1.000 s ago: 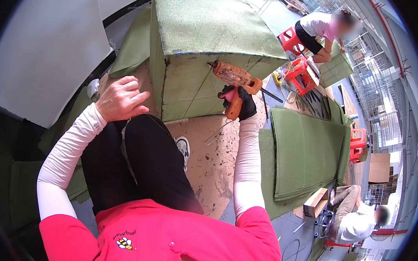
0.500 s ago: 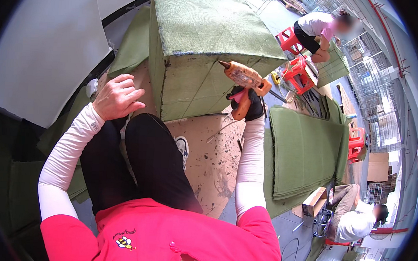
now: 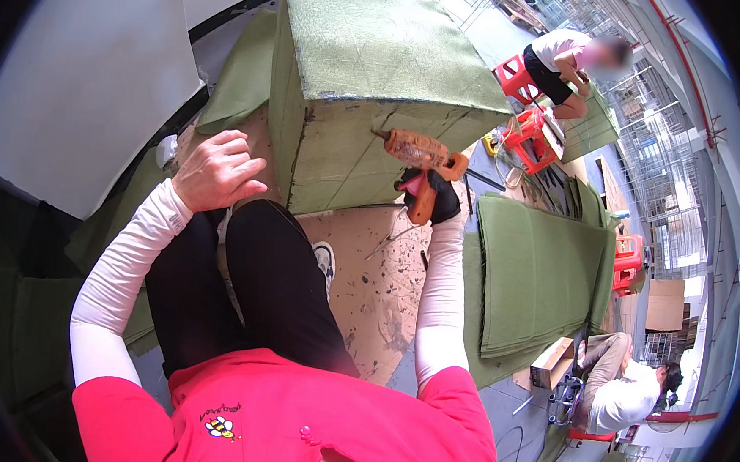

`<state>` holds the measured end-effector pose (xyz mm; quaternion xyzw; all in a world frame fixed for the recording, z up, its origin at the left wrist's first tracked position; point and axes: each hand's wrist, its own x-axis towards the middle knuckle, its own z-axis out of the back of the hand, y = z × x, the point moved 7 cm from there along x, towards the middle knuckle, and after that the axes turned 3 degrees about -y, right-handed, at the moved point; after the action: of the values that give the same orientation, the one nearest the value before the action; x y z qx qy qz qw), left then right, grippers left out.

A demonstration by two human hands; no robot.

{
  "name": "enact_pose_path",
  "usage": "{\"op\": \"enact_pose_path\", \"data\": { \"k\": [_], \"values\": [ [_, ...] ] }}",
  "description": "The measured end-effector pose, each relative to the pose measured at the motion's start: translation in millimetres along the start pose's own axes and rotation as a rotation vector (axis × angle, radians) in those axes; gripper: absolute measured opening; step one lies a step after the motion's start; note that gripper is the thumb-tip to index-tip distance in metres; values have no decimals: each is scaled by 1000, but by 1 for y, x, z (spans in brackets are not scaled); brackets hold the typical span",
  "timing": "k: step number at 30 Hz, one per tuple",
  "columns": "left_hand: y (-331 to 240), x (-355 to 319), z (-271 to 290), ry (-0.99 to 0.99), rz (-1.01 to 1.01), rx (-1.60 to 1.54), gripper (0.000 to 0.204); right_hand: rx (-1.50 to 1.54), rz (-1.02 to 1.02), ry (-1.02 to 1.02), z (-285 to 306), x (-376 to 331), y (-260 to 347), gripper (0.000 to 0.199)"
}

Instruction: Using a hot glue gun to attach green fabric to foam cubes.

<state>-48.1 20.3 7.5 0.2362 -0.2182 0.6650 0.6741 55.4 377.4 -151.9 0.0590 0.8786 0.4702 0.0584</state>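
The right hand point(image 3: 445, 202), in a black glove, is closed firmly round the grip of an orange glue gun point(image 3: 419, 149). The gun's nozzle points away to the left, in front of the near side of a big green box point(image 3: 386, 41); whether the tip touches it cannot be told. Compared with half a second ago, the gun sits further left and lower against that side, and it is held more nearly level.

The bare left hand point(image 3: 218, 173) is much as it was, above the left knee and left of the box, its fingers half bent and the thumb standing apart. The palm is turned away, so it cannot be told whether anything is in it. Beyond this hand a loose green sheet point(image 3: 242, 75) leans beside the box.

Below and between the two hands, a shoe point(image 3: 324, 259) rests on a spotted tan board point(image 3: 374, 303). Just right of the right hand lies a stack of green sheets point(image 3: 545, 280). Farther off beyond it, up and to the right, stand red stools point(image 3: 531, 154), with a co-worker point(image 3: 559, 49) sitting bent forward.
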Motion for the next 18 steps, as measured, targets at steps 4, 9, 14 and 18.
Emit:
{"op": "enact_pose_path", "data": {
  "k": [4,9,14,18],
  "values": [
    [-1,-1,2,-13,0,-5,35,-330,312,-52,-26,2,12,60],
    [3,-4,-3,-9,28,-17,32,-199,301,184,-98,23,8,50],
    [7,-15,-15,110,79,-16,38,-310,176,-35,-121,37,-16,46],
    [13,-24,-19,212,127,-21,30,-208,125,-35,-130,36,-28,52]
  ]
}}
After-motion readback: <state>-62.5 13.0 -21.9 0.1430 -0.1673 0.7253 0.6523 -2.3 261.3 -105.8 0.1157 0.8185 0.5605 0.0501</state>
